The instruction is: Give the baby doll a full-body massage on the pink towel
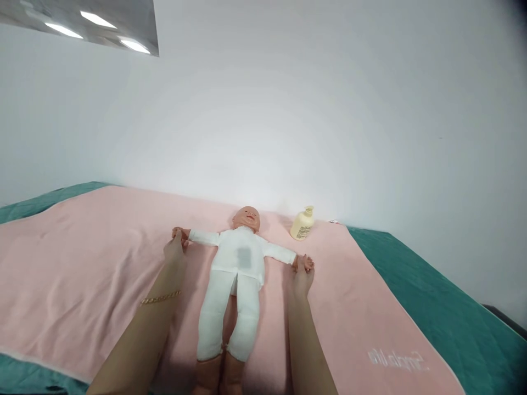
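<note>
A baby doll [239,252] in a white cloth body lies on its back on a pink blanket [102,263], its head toward the wall and its arms stretched out sideways. My left hand [175,247] is closed around the doll's hand on the left side. On the other side, my right hand [303,278] grips the doll's other hand from below, with the doll's fingers showing above mine. Both of the doll's legs point toward me, and its feet are cut off by the lower edge of the view. A grey patch marks the doll's chest.
A pale yellow pump bottle [302,224] stands on the blanket beyond my right hand, near the white wall [288,109]. Green quilted cloth [432,285] shows under the blanket at its edges. A shiny panel [82,24] reflecting lights hangs at the upper left.
</note>
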`<action>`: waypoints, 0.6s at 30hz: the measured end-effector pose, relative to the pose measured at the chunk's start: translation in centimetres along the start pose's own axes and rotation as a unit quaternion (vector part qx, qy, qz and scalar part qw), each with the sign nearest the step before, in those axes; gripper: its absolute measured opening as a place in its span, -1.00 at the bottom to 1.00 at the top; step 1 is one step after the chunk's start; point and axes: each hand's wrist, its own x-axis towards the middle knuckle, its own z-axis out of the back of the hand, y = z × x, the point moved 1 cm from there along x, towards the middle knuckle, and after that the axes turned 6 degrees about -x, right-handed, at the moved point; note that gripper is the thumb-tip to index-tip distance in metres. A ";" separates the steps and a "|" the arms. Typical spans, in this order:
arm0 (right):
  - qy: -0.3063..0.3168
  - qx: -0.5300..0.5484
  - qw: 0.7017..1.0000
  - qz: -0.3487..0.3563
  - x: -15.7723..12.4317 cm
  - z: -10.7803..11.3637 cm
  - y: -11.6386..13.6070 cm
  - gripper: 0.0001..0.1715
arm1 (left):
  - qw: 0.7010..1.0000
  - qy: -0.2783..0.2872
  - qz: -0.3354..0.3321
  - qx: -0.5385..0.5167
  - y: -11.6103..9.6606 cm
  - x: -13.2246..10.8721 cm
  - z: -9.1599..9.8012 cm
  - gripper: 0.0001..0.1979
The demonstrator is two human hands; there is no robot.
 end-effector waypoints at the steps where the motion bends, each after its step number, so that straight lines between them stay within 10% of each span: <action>1: 0.006 0.011 1.000 -0.002 -0.1 -0.1 0.2 -0.31 | 1.000 -0.006 -0.001 -0.014 0.1 0.0 -0.2 -0.73; 12: 0.171 0.114 0.977 -0.059 0.8 -2.9 2.4 -0.36 | 0.965 0.195 -0.016 -0.175 0.0 -1.3 -2.4 -0.72; 18: 0.155 0.025 0.987 -0.045 2.0 -6.1 2.8 -0.57 | 0.978 0.166 0.034 -0.125 0.5 -1.2 -4.1 -0.69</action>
